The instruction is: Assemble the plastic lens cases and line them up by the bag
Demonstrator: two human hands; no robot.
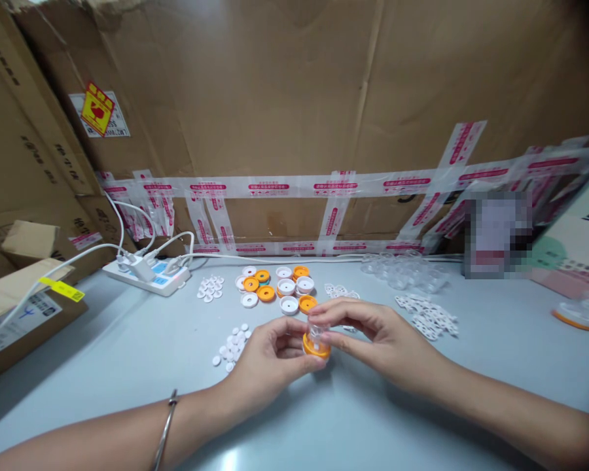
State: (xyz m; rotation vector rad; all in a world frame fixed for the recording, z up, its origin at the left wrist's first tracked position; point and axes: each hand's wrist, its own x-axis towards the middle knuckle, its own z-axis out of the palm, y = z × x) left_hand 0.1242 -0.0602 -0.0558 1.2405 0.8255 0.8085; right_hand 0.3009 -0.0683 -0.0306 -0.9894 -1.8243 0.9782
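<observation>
Between my two hands, just above the table, is an orange round cap [315, 348] with a clear plastic dome [317, 328] on top. My left hand [279, 353] is closed around the orange cap, its thumb at the near edge. From the right, my right hand [363, 327] pinches the clear dome with thumb and fingers. Whether the dome is fixed to the cap I cannot tell. Beyond the hands lie several orange caps [266, 294] and white caps [289, 305], some stacked. Small white discs [234, 343] are scattered beside my left wrist.
Flat white cut-out pieces [427, 316] lie right of my right hand, with clear plastic domes [405, 269] behind them. White pieces [210, 288] sit near a power strip [150, 275] with cables. Cardboard [275, 91] walls the back; a box [24, 320] stands left.
</observation>
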